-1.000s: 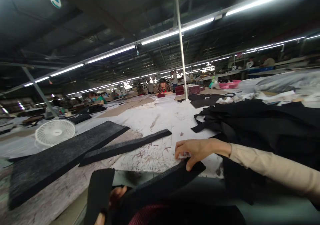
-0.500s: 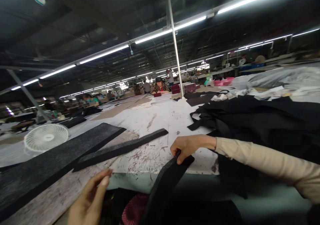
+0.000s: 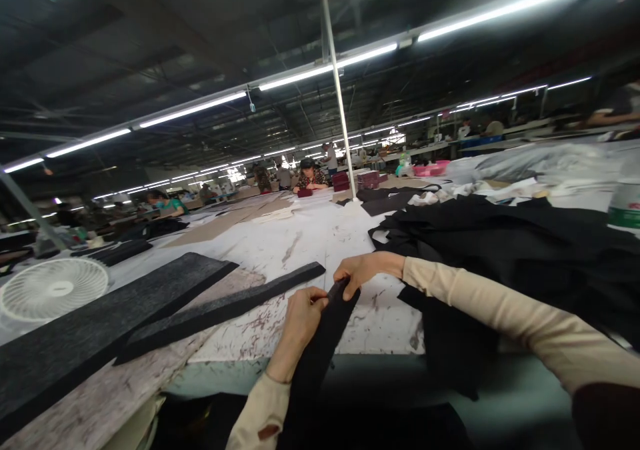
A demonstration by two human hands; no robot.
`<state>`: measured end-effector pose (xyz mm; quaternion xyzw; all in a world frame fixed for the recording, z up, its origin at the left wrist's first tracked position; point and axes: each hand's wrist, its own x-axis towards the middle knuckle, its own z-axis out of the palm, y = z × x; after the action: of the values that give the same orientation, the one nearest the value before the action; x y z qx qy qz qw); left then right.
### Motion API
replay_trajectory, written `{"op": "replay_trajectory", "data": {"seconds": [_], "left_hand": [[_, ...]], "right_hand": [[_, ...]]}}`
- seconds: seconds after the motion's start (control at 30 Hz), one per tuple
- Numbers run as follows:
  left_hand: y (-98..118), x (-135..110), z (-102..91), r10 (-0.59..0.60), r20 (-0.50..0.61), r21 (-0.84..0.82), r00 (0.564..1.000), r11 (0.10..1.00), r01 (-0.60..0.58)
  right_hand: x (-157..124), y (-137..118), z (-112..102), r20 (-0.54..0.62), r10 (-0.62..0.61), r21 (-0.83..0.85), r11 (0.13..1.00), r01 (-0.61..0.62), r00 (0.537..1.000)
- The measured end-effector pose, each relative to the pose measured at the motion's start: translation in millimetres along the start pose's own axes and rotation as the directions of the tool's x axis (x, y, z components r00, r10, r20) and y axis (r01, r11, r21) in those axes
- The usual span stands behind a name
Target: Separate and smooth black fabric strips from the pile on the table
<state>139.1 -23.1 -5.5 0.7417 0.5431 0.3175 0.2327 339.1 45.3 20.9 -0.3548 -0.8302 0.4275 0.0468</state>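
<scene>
two-handed hold on a black strip (image 3: 325, 333) at the near edge of a worktop (image 3: 280, 253). the right hand (image 3: 364, 271) arches over the strip's upper end from the far side, its grip closed, thumb toward the wearer and fingers curled behind the cloth. the left hand (image 3: 301, 315) meets the strip's left edge just beside it, its grip drawn to a pinch of thumb and fingertips on that edge. the strip's upper end is above the near part of the worktop; its lower length runs past the edge toward the wearer's body. whether the upper end rests on the surface cannot be told. such closely set pinches probably give fine control of a narrow, limp edge, one hand steadying what the other arranges.

to the left, a second strip (image 3: 225, 311) and a wide dark panel (image 3: 133, 307) lie flat side by side, likely so that they keep their shape. a white fan (image 3: 56, 289) stands beyond the panel, perhaps to cool the wearer. a heap of black cloth (image 3: 505, 257) lies loosely on the right, presumably within easy reach.
</scene>
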Motion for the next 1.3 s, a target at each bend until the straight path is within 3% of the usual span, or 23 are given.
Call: {"op": "replay_trajectory", "data": {"seconds": [0.1, 0.2, 0.33, 0.43, 0.53, 0.6, 0.7, 0.8, 0.87, 0.93, 1.0, 1.1, 1.2, 1.3], "left_hand": [[5.5, 8.5, 8.2, 0.050, 0.028, 0.127, 0.998, 0.990, -0.054], [13.4, 10.3, 18.4, 0.105, 0.050, 0.250, 0.993, 0.961, -0.114], [20.6, 11.2, 28.2, 0.155, 0.083, 0.336, 0.984, 0.926, -0.175], [20.0, 15.0, 29.0, 0.177, 0.097, 0.332, 0.979, 0.922, -0.200], [15.8, 16.2, 20.9, 0.197, 0.085, 0.291, 0.977, 0.933, -0.213], [12.8, 12.2, 9.6, 0.225, 0.046, 0.179, 0.973, 0.957, -0.230], [10.0, -1.3, -13.7, 0.210, -0.041, -0.213, 0.977, 0.953, -0.214], [12.3, -18.4, -36.8, 0.058, -0.170, -0.526, 0.984, 0.839, -0.140], [18.3, -29.8, -46.9, 0.019, -0.242, -0.539, 0.970, 0.829, -0.151], [27.3, -40.9, -50.0, 0.062, -0.249, -0.465, 0.966, 0.868, -0.175], [36.4, -51.4, -46.8, 0.080, -0.238, -0.435, 0.968, 0.883, -0.179], [44.2, -63.4, -37.5, 0.012, -0.370, -0.489, 0.929, 0.848, -0.206], [44.8, -70.8, -34.2, -0.004, -0.502, -0.466, 0.865, 0.844, -0.266], [45.3, -76.8, -41.2, 0.086, -0.529, -0.371, 0.844, 0.871, -0.322]], "right_hand": [[-6.8, 19.5, -7.4, -0.044, 0.017, 0.041, 0.999, -0.015, 0.999], [-15.0, 27.7, -16.2, -0.100, 0.029, -0.060, 0.998, -0.036, 0.995], [-21.8, 25.2, -20.9, -0.215, -0.103, -0.270, 0.962, 0.043, 0.971], [-23.3, 20.6, -17.8, -0.209, -0.163, -0.352, 0.932, 0.081, 0.964], [-25.0, 14.2, -14.9, -0.169, -0.119, -0.251, 0.965, 0.074, 0.978], [-27.4, 6.2, -14.4, -0.158, -0.129, -0.133, 0.985, 0.109, 0.979], [-33.4, -15.4, -13.2, -0.204, -0.189, -0.033, 0.982, 0.186, 0.961], [-41.7, -45.8, -6.1, -0.240, -0.253, -0.016, 0.966, 0.257, 0.937], [-47.2, -66.0, 3.2, -0.256, -0.303, -0.069, 0.953, 0.295, 0.918], [-51.4, -82.8, 14.9, -0.263, -0.359, -0.163, 0.931, 0.326, 0.895], [-53.4, -94.8, 26.8, -0.292, -0.417, -0.235, 0.903, 0.358, 0.860], [-52.8, -104.1, 41.0, -0.398, -0.440, -0.219, 0.898, 0.382, 0.805], [-50.7, -106.7, 48.2, -0.449, -0.361, -0.075, 0.927, 0.368, 0.817], [-51.0, -109.0, 50.4, -0.461, -0.315, -0.037, 0.941, 0.337, 0.830]]}}
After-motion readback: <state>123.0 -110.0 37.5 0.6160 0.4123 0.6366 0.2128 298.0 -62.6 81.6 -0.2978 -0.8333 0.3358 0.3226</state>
